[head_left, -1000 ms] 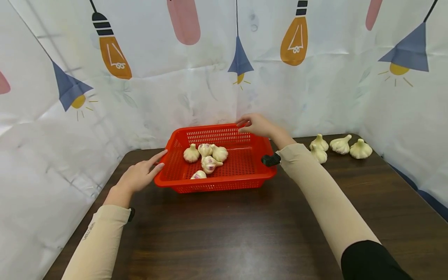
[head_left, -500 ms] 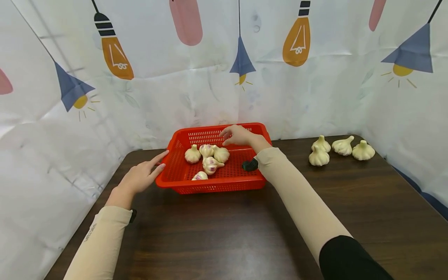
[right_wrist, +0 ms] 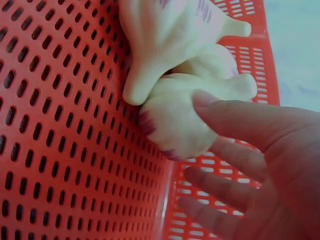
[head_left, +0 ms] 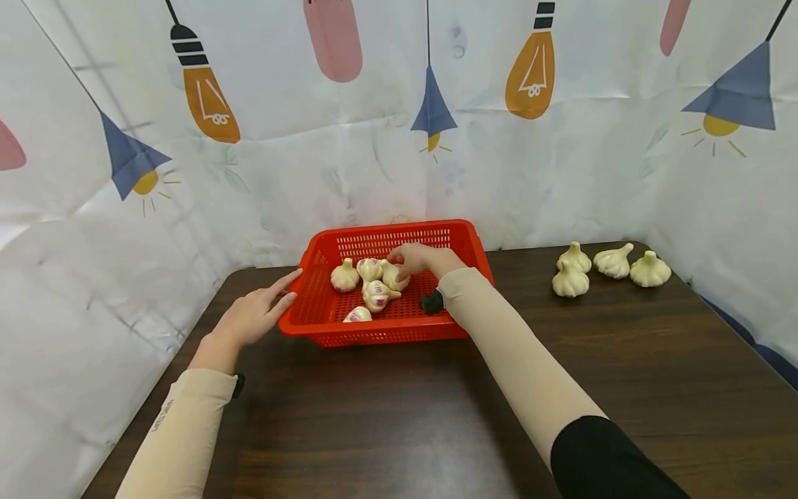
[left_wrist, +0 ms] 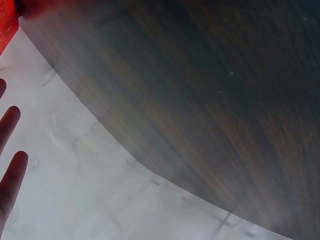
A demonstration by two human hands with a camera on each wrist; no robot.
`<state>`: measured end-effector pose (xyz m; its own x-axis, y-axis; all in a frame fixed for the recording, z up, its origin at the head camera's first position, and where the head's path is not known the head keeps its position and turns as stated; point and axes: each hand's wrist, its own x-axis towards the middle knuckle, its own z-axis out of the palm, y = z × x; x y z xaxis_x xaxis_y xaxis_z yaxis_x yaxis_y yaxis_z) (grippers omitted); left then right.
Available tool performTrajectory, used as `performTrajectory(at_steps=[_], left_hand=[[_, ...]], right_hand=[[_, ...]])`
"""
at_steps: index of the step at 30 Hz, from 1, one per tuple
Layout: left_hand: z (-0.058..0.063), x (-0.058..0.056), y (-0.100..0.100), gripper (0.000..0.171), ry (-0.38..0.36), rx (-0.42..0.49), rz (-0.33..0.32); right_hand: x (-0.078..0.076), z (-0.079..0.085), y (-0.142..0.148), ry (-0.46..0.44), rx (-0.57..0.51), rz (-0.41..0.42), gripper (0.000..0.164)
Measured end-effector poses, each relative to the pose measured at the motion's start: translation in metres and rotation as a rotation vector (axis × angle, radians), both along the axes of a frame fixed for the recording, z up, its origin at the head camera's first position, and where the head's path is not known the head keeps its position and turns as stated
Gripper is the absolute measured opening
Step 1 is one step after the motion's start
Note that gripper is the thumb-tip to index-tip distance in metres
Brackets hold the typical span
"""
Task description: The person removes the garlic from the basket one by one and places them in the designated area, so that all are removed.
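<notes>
In the head view a red plastic basket point(head_left: 386, 335) stands at the back of the table, with several garlic bulbs inside. My right hand point(head_left: 419, 259) reaches down into it at the rightmost garlic bulb point(head_left: 391, 278). In the right wrist view the thumb lies against this purple-streaked bulb point(right_wrist: 175, 117), and the loosely extended fingers point(right_wrist: 225, 190) spread along its other side. The bulb rests among its neighbours. At the basket's left rim my left hand point(head_left: 249, 315) has its straight index finger against the edge, the thumb just below. Its fingertips point(left_wrist: 17, 160) show in the left wrist view.
Several more garlic bulbs point(head_left: 613, 261) sit on the dark wooden table point(head_left: 374, 416), right of the basket. A white printed cloth point(head_left: 299, 166) hangs right behind the table and along its left side.
My right hand has come left and down from above the basket's back rim to the garlic bulb inside. The left hand stays at the rim, and the bulbs have not moved.
</notes>
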<state>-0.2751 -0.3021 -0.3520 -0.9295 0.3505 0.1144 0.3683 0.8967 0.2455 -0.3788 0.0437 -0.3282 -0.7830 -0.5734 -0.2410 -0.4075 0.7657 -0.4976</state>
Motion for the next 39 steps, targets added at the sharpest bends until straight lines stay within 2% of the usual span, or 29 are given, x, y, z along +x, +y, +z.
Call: performTrajectory(at_steps=[3, 11, 16, 23, 33, 39], left_hand=[[0.0, 0.0, 0.0, 0.063, -0.007, -0.001, -0.002], [0.003, 0.0, 0.0, 0.064, -0.003, -0.004, 0.001], [0.002, -0.001, 0.0, 0.063, 0.002, 0.0, -0.003], [0.0, 0.0, -0.001, 0.062, 0.01, 0.004, -0.002], [0.0, 0.0, 0.001, 0.061, 0.019, -0.01, -0.013], [0.001, 0.001, -0.002, 0.06, 0.038, -0.022, -0.022]], right_hand=[[0.0, -0.002, 0.001, -0.013, 0.018, 0.018, 0.057], [-0.001, -0.005, 0.008, -0.042, -0.036, -0.029, 0.053], [-0.002, -0.007, 0.008, -0.079, -0.066, -0.022, 0.057], [0.003, -0.006, 0.007, -0.107, -0.047, -0.006, 0.061], [0.005, -0.002, 0.01, -0.061, -0.019, 0.019, 0.064], [0.011, 0.009, 0.02, -0.033, -0.035, 0.019, 0.063]])
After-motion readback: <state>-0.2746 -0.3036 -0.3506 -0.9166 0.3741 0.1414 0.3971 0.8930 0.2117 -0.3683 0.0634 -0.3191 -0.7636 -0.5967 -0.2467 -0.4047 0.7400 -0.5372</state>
